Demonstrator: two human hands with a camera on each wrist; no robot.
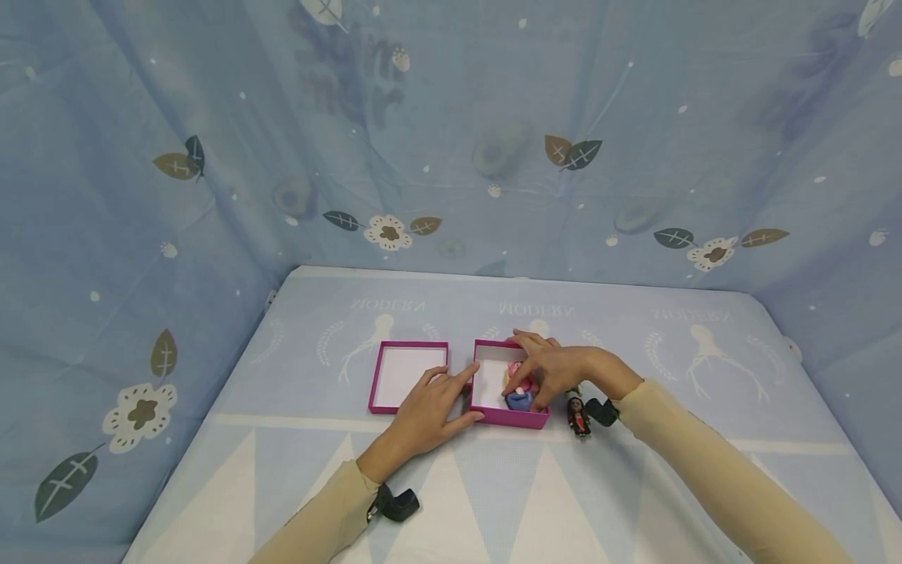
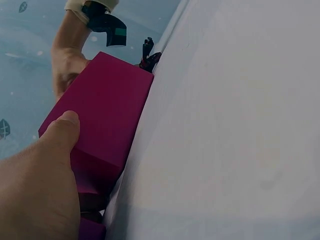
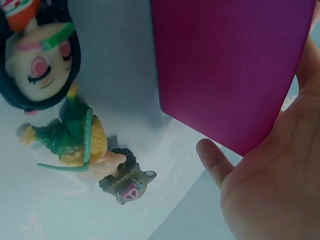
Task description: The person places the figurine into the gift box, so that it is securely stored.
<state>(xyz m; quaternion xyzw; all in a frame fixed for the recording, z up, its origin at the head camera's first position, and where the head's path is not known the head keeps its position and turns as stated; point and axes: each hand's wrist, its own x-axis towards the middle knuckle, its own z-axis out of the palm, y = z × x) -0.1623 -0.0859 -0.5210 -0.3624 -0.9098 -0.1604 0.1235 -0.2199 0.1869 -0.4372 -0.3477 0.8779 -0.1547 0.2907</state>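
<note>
An open magenta box with a white inside stands on the table. My left hand grips its front left corner, the thumb against the outer front wall in the left wrist view. Down inside the box, my right hand pinches a small figurine with pink and blue parts, thumb and a finger on either side of it. Other fingers reach over the back rim. Right of the box lies a black-haired figurine; beside it is a boar-headed figurine with green trousers. The held figurine is hidden from both wrist views.
A shallow magenta-edged tray or lid, white inside, lies left of the box near my left hand. Patterned blue cloth hangs behind and at both sides of the table.
</note>
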